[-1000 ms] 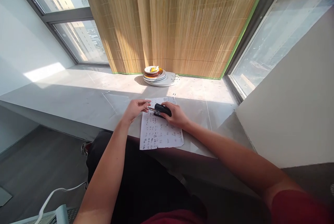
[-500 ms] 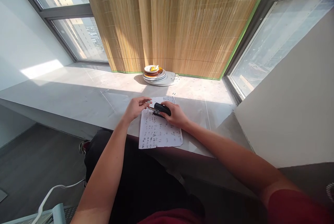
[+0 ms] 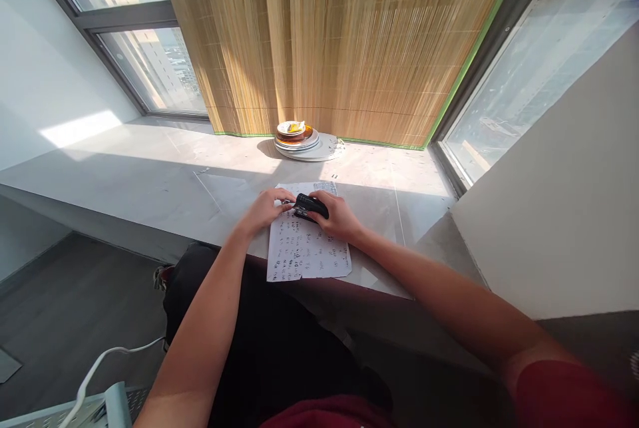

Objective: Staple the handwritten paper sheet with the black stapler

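Note:
A black stapler [image 3: 311, 205] lies over a handwritten sheet of paper [image 3: 309, 255] on the ledge. My right hand [image 3: 335, 216] is wrapped round its right end, thumb in front and fingers behind. At its left end, my left hand [image 3: 272, 207] has thumb and fingers pinched together against the stapler's tip. Whatever small part sits between those fingertips is hidden. Dark handwriting runs in rows down the sheet, whose lower edge reaches over the ledge's front edge.
Behind the paper stands a stack of plates [image 3: 296, 138] on a round white board [image 3: 327, 148]. A bamboo blind [image 3: 339, 42] hangs at the back, between windows. A white cable [image 3: 107, 355] runs at the lower left, beside a light-coloured rack [image 3: 116, 405].
My left hand has moved right, closing in on the stapler. A thin metal piece that stuck out of the stapler's left end no longer shows. My right hand keeps its grip.

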Demonstrator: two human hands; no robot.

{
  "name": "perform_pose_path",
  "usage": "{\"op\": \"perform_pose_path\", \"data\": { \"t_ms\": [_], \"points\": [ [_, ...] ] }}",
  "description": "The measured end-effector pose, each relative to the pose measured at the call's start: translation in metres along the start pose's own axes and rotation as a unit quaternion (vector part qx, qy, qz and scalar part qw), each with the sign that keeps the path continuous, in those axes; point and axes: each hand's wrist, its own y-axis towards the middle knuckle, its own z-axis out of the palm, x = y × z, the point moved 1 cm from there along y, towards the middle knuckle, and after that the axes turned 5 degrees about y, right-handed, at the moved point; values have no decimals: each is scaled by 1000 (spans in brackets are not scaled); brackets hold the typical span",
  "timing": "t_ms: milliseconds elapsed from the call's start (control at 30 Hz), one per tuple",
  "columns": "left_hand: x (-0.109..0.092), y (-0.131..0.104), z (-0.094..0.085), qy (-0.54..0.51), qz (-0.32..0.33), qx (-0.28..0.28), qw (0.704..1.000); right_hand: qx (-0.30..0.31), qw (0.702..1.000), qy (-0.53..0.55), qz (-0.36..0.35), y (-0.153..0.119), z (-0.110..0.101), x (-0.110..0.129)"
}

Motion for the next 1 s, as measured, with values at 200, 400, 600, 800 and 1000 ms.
{"op": "perform_pose_path", "data": {
  "t_ms": [200, 400, 600, 800, 1000],
  "points": [
    [3, 0, 1, 26, 10, 5, 1000, 1, 1000, 2, 1, 0, -1, 1],
    [6, 0, 3, 46, 21, 2, 999, 1, 1000, -1, 4, 0, -1, 1],
    [12, -1, 1, 72, 61, -26, 995, -12, 1000, 21, 16, 0, -4, 1],
    [6, -1, -2, 20, 130, -15, 991, -38, 994, 78, 62, -1, -21, -3],
    [-6, -11, -17, -83, 141, 29, 986, 14, 979, 199, 52, 0, -50, -8]
  ]
}}
